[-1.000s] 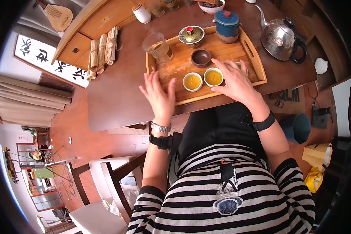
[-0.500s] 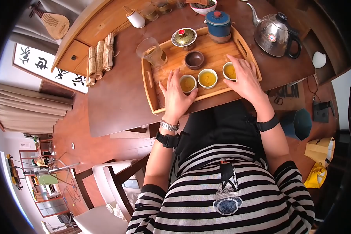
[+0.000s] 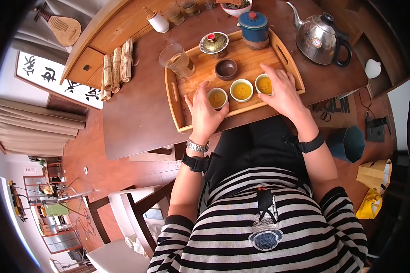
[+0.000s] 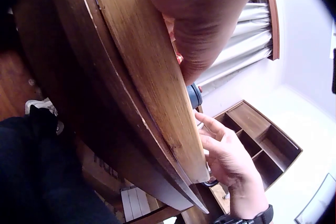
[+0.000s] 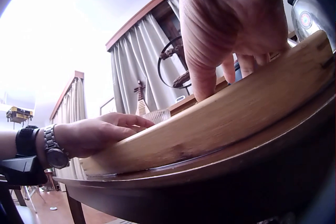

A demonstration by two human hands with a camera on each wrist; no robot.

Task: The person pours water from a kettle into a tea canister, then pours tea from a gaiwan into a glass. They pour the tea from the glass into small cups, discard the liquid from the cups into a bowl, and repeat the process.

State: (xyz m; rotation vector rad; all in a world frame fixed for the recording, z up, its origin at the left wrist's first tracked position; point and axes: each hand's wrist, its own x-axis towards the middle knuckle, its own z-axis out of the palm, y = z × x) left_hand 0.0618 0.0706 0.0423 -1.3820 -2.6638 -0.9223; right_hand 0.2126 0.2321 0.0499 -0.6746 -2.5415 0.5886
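Three small white-rimmed teacups of yellow tea stand in a row along the near side of a wooden tray. My left hand holds the left teacup between thumb and fingers. The right teacup is held by my right hand, its thumb at the near side and index finger at the far rim. Between them stands the middle teacup, untouched. In both wrist views the tray's side wall hides the cups.
Behind the teacups sit a dark brown cup, a glass pitcher, a lidded gaiwan and a blue lidded pot. A steel kettle stands right of the tray; bamboo scrolls lie left on the table.
My left hand has come right from the tray's left side to the left teacup. The right teacup, in my right hand, first moved away from the middle one, then slightly back toward it.
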